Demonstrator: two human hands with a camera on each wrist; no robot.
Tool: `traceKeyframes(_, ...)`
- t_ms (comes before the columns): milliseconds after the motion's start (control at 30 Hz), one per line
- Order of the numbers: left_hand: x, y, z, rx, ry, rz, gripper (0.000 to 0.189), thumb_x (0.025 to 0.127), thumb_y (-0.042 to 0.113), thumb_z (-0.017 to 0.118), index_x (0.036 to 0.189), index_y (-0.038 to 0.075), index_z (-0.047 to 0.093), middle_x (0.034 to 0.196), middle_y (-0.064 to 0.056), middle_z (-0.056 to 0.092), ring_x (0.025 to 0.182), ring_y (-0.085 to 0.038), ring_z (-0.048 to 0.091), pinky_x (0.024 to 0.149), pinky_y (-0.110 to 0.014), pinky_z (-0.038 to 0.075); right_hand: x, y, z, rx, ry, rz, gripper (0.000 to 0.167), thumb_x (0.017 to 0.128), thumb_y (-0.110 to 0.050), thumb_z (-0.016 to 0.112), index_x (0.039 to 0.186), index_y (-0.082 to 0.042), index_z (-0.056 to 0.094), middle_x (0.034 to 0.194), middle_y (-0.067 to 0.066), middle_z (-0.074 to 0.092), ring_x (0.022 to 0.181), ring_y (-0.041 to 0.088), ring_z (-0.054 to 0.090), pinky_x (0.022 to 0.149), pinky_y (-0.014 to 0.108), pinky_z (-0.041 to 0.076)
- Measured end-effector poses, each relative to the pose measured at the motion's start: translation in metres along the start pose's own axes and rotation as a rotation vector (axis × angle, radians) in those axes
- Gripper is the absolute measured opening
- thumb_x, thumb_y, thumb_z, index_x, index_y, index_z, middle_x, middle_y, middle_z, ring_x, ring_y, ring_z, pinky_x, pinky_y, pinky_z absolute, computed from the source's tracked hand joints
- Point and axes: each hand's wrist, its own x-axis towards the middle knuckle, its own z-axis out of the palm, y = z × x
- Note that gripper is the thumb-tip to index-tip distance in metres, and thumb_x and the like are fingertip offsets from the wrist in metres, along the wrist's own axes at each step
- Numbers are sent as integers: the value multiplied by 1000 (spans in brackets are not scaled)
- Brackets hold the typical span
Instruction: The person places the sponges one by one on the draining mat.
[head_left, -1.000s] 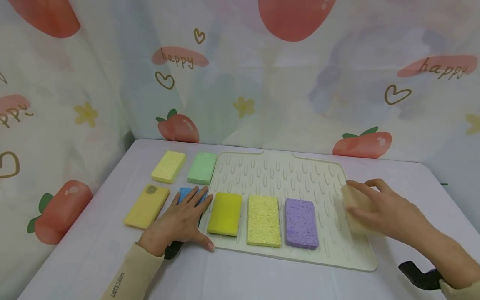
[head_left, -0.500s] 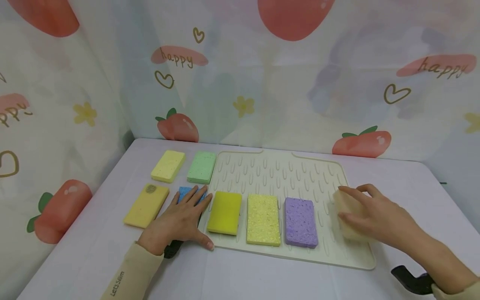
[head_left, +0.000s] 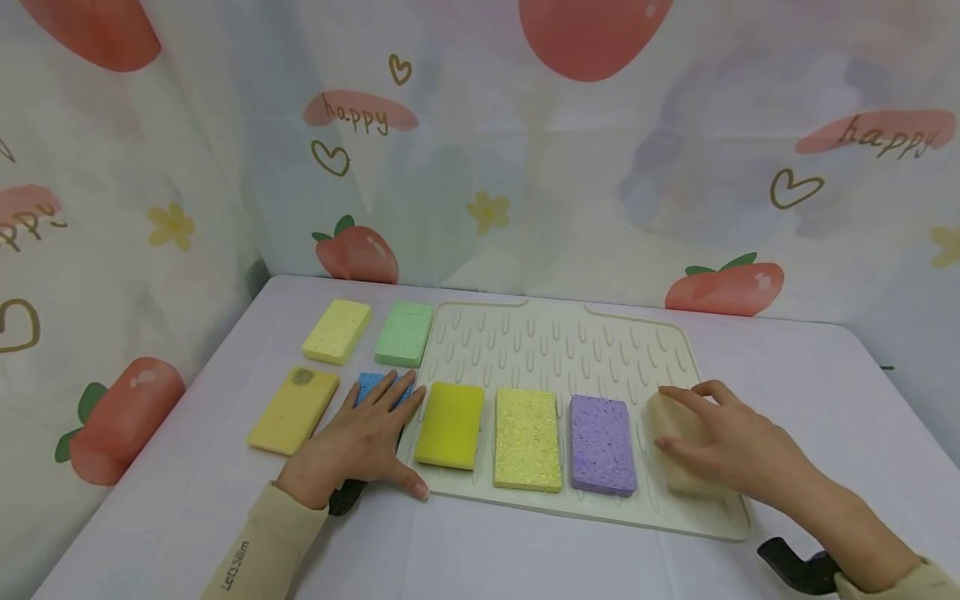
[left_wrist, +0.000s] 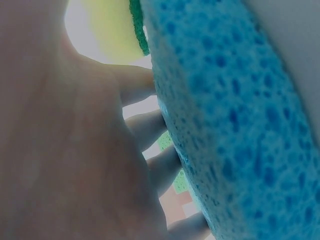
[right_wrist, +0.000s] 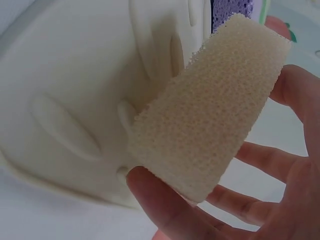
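Observation:
My right hand (head_left: 731,437) grips a cream, open-pored sponge (right_wrist: 215,105) between thumb and fingers, over the right part of a ribbed off-white drying mat (head_left: 517,346). In the right wrist view the sponge's lower end is close over the mat's ribs. My left hand (head_left: 356,442) lies with spread fingers on a blue sponge (left_wrist: 235,110), covering most of it in the head view. Along the mat's front lie a bright yellow sponge (head_left: 450,427), a speckled yellow sponge (head_left: 527,439) and a purple sponge (head_left: 602,444), the purple one nearest my right hand.
Left of the mat, a pale yellow sponge (head_left: 337,332) and a green sponge (head_left: 404,334) lie toward the back. A tan-yellow sponge (head_left: 292,412) with a dark round mark is beside my left hand. A white cloth (head_left: 570,567) covers the table; a printed curtain (head_left: 540,167) hangs behind.
My right hand has carried the cream sponge leftward, from the mat's right edge to nearer the purple sponge. The left hand has stayed in place on the blue sponge.

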Motion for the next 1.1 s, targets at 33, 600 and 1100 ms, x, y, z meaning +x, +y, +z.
traceKeyframes(33, 0, 0, 0, 1, 1, 0, 131, 57, 81, 75, 159, 16, 25, 168, -8, 10, 155, -35, 8, 117, -71, 9, 0, -1, 1, 2, -2, 3, 71, 84, -57, 70, 138, -14, 55, 125, 23, 53, 78, 27, 66, 54, 44, 48)
traceKeyframes(600, 0, 0, 0, -8, -9, -14, 131, 57, 80, 76, 159, 16, 24, 168, -7, 10, 155, -34, 8, 118, -70, 8, 1, -12, 12, -3, -42, 36, 80, 78, -63, 73, 138, -12, 54, 127, 22, 52, 83, 30, 65, 51, 42, 47)
traceKeyframes(1100, 1, 0, 0, -15, -9, -18, 132, 56, 80, 77, 159, 17, 24, 168, -7, 10, 155, -34, 8, 118, -70, 8, -8, -11, 19, 17, 2, 3, 79, 85, -62, 67, 143, -10, 49, 131, 23, 49, 95, 41, 63, 52, 46, 49)
